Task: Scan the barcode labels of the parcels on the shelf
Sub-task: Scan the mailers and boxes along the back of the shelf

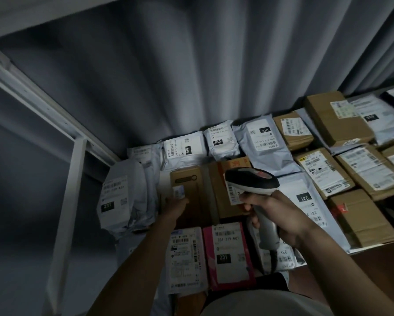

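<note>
At the far left of the shelf (82, 142) a soft grey mailer (120, 197) is slumping upright; it looks light and floppy, best taken by its edges. Beside it the left hand (176, 205) is resting on a stiff brown carton (191, 190) near its small label (178, 192), though how its fingers lie is unclear. Further right, the right hand (280, 215) is gripping the barcode scanner (251, 182) by its handle, aiming over the cartons and mailers lying flat, labels up.

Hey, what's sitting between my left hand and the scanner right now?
In the head view, cardboard box tops: the brown box your left hand touches, then the taped box beside it, partly behind the scanner.
</note>
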